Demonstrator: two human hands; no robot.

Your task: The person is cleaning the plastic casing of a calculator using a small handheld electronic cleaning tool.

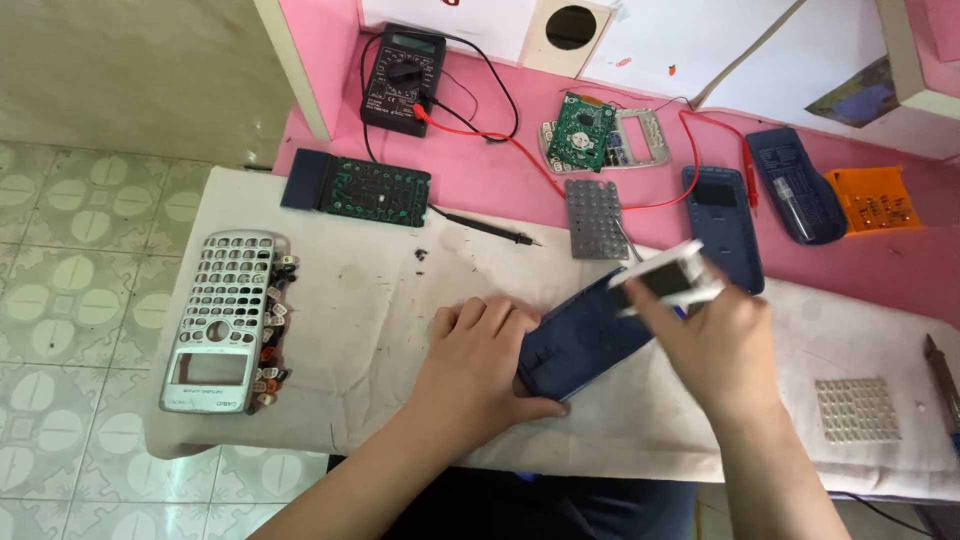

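Observation:
My left hand (475,365) rests on the white cloth (370,330) and grips the near end of a dark blue calculator shell (580,340), which lies tilted toward the upper right. Above the shell's far end, my right hand (715,345) holds a small white-framed display module (668,280) with a dark screen. The module looks slightly blurred.
A silver calculator faceplate (222,320) with loose keys lies at left. A green circuit board with keypad (360,188), a black multimeter (402,78) with red and black leads, a grey rubber keypad (597,218), another blue shell (722,225) and an orange part (872,198) sit on the pink table. A clear keypad sheet (857,408) lies at right.

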